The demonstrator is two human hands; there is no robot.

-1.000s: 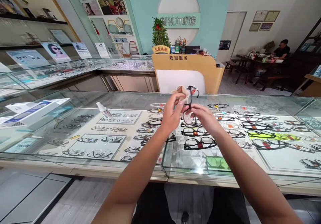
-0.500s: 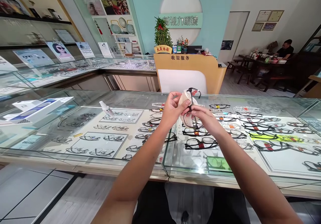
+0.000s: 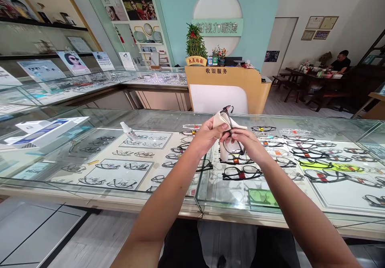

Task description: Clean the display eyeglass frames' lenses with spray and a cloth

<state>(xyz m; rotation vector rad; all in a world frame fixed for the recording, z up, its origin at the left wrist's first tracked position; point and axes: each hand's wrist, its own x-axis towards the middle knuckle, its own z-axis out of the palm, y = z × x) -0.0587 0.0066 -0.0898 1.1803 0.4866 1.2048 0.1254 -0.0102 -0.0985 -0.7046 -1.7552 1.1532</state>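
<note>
Both my hands meet above the glass display counter (image 3: 99,198). My left hand (image 3: 207,135) is closed, pinching a beige cleaning cloth (image 3: 220,119) against a pair of dark-framed glasses (image 3: 233,146). My right hand (image 3: 247,140) is closed on the glasses' frame and holds them on edge, one temple sticking up past the cloth. Part of the cloth hangs down behind the lower lens.
Several rows of glasses lie inside the counter under the glass. A small spray bottle (image 3: 128,130) and a white-blue box (image 3: 45,131) sit on the counter at left. A cashier desk (image 3: 228,87) stands behind. A person (image 3: 339,61) sits at a far right table.
My left hand has slid the cloth lower along the glasses, closer to my right hand. The glasses stay held on edge over the same part of the counter.
</note>
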